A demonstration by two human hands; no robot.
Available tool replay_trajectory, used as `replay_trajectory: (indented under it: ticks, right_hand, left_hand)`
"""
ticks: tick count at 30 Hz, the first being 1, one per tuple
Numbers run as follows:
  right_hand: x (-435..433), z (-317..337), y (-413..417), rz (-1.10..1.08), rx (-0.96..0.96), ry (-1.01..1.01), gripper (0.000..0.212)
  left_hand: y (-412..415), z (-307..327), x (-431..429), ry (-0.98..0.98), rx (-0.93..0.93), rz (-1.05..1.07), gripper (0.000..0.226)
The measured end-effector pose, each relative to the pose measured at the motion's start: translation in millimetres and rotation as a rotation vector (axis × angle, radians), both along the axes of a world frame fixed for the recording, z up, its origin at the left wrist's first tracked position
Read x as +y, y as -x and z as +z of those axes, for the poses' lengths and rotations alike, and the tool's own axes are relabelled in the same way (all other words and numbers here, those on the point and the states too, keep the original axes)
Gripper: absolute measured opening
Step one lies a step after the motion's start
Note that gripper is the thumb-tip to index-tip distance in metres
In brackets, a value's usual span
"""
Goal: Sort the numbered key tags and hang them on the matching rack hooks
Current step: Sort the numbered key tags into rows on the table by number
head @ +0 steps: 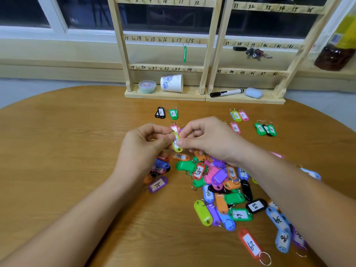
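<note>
the yellow tag [177, 146] is held between both hands at the far edge of the pile [221, 185], over the table [77, 151]. the left hand [146, 145] pinches its upper end with thumb and forefinger. the right hand [208, 139] pinches its side, other fingers curled. its number is blurred, possibly in the teens. it looks light, stiff and smooth, with a thin wire ring, so it is best gripped by the flat body, leaving the ring free for a hook. counts: two racks [123, 53], one green tag [185, 53] hung at 18, one key bunch [256, 53], five sorted tags [173, 114] reading 1, 2, 6, 7, 16, and a pile too tangled to count.
</note>
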State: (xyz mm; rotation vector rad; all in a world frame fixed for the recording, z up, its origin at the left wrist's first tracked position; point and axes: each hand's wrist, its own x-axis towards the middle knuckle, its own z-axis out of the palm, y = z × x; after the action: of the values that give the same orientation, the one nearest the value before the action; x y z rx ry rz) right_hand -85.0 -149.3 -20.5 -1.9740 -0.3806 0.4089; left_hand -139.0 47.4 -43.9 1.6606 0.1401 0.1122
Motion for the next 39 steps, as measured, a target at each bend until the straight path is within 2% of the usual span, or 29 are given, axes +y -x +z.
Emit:
replay_trajectory:
  ticks: [3, 5, 10, 15, 20, 29, 39]
  right_hand:
    - [-11, -2, -8, -0.044, -0.008, 0.001, 0.01]
    - [-24, -3, -22, -0.148, -0.042, 0.025, 0.011]
    - [-58, -9, -64, -0.414, -0.127, 0.202, 0.012]
    - [-83, -19, -87, -0.552, -0.15, 0.274, 0.013]
    - [-94, -20, -87, -0.525, -0.104, 0.373, 0.014]
    - [-88, -14, -78, -0.458, -0.166, 0.556, 0.011]
    - [-84, -21, -76, -0.451, -0.263, 0.616, 0.01]
  left_hand:
    - [-1, -2, -1, -0.067, -0.03, -0.027, 0.011]
    - [-2, -5, -1, -0.157, -0.054, -0.054, 0.013]
    - [0, -8, -2, -0.414, -0.096, -0.077, 0.014]
    - [-1, -10, -1, -0.534, -0.122, -0.1, 0.011]
    - [0, -11, -1, -0.56, -0.149, -0.102, 0.01]
    - [-2, -13, 0, -0.593, -0.141, -0.099, 0.01]
    - [-8, -15, 4, -0.698, -0.184, -0.071, 0.005]
